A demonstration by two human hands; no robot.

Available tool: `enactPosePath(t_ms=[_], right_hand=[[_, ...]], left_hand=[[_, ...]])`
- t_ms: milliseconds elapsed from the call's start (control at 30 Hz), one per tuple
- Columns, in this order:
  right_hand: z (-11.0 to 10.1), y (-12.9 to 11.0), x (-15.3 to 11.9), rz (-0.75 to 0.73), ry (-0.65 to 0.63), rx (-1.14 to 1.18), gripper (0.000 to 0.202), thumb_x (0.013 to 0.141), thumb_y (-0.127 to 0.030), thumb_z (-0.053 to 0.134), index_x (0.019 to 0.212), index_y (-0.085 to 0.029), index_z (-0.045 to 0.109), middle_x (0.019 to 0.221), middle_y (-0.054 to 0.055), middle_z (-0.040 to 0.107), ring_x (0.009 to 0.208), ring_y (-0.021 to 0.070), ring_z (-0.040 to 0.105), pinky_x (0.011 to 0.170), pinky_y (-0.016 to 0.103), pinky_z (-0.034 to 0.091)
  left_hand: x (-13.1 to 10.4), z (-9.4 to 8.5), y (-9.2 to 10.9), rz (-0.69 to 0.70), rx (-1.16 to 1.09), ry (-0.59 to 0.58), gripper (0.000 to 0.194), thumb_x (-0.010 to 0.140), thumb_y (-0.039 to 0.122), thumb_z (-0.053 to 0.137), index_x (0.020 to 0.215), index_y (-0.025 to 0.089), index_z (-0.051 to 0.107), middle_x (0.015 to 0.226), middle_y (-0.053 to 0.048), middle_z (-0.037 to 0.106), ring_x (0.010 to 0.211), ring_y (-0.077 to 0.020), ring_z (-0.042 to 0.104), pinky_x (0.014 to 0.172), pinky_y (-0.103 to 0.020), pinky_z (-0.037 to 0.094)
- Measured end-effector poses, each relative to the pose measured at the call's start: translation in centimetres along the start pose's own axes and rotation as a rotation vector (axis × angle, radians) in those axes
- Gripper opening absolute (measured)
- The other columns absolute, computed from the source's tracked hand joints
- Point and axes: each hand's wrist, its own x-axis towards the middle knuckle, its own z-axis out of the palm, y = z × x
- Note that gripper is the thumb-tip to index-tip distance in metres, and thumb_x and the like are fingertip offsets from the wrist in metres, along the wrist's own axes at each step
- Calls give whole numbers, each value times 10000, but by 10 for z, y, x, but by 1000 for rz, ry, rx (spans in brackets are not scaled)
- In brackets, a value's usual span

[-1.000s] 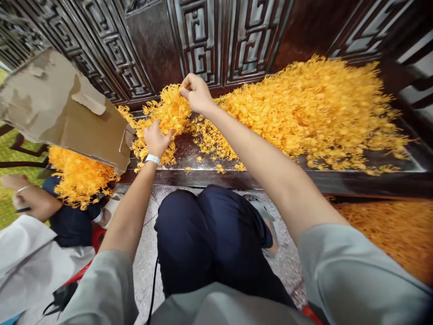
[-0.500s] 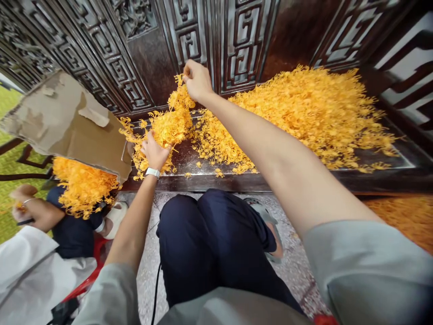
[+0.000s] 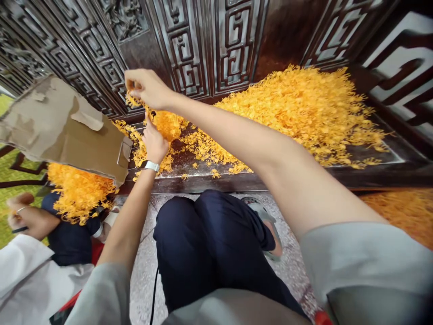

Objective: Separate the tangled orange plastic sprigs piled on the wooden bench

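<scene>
Small curly orange-yellow plastic-looking pieces cover part of a dark wooden bench. My right hand (image 3: 147, 88) is raised above the smaller heap (image 3: 167, 125), its fingers pinched on a few linked pieces (image 3: 133, 100). Just below, my left hand (image 3: 155, 142), with a watch strap at the wrist, lies against the heap. Its index finger stretches up towards the pieces under my right hand, and its thumb is apart. The other left fingers are partly hidden. A much larger pile (image 3: 287, 108) spreads to the right, beyond my right forearm.
A torn cardboard box (image 3: 84, 131) stands at the left, with more orange pieces (image 3: 81, 189) below it. Carved wooden panels (image 3: 233, 45) rise behind the bench (image 3: 203, 184). Another person's hand (image 3: 23, 212) is at far left. More orange pieces (image 3: 402, 212) lie low at right.
My right hand has moved left and slightly down, drawing pieces across above my left hand. My left index finger now points upward. The raised strand has left its earlier spot.
</scene>
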Motion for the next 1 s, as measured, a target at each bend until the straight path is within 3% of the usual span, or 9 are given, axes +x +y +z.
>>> enactPosePath(t_ms=[100,167,233,300,367,467,633,800,1000], right_hand=[[23,-7,-8,68,-18,146,90,1002,-221,621,912,-217,614,878,-15,734,997,150,702,887,257,551],[35,-5,-14,96,-11,199,41,1000,-228,627,960,-221,620,947,-1,750,1010,154,707,888,248,568],[41,3,-20,102,-8,195,59,974,-207,640,1031,-221,641,1064,19,767,1059,165,707,935,262,583],[44,16,-28,107,-20,146,203,949,-169,618,1142,-215,663,1202,48,767,1145,187,700,1014,300,583],[44,25,-39,111,-48,72,332,954,-156,558,1264,-202,669,1340,83,744,1247,216,675,1106,354,553],[40,26,-66,97,-25,-88,423,994,-183,476,1369,-186,673,1504,106,672,1399,294,588,1212,461,473],[49,16,-127,229,263,-401,534,1030,-129,368,1521,-128,578,1629,186,535,1508,375,470,1257,574,387],[86,50,-153,69,-136,-532,555,1056,-256,449,1561,-51,555,1666,251,503,1546,420,443,1313,556,303],[102,93,-154,336,-480,-492,718,1072,-486,455,1645,-58,517,1513,278,670,1449,473,586,1306,665,248]], left_hand=[[-6,2,2,-112,67,-46,1238,749,421,841,1689,-69,200,1758,-428,201,1638,-612,182,1310,-810,78],[-2,-3,-1,-128,-31,-49,1217,678,460,904,1650,16,320,1778,-367,222,1669,-565,152,1349,-753,74],[7,-9,-6,-117,-245,-76,925,664,443,907,1461,142,546,1664,-263,476,1610,-475,362,1360,-650,260],[16,-13,-12,-154,-527,-156,496,697,408,851,1107,209,657,1298,-162,718,1336,-371,644,1191,-523,537],[20,-13,-17,-237,-759,-207,265,745,392,779,860,227,606,947,-96,722,1020,-287,729,928,-410,647],[23,-7,-24,-255,-895,-117,256,820,418,755,785,229,587,822,-54,678,860,-220,687,792,-323,612],[34,-4,-27,-113,-782,132,528,908,680,792,724,226,596,748,-5,622,763,-171,620,825,-293,565],[50,-21,-5,-34,-755,117,578,981,689,738,679,220,590,583,39,478,576,-141,538,639,-275,492],[76,-72,20,-88,-827,255,472,1119,189,504,650,206,458,514,89,263,451,-89,210,489,-241,331]])
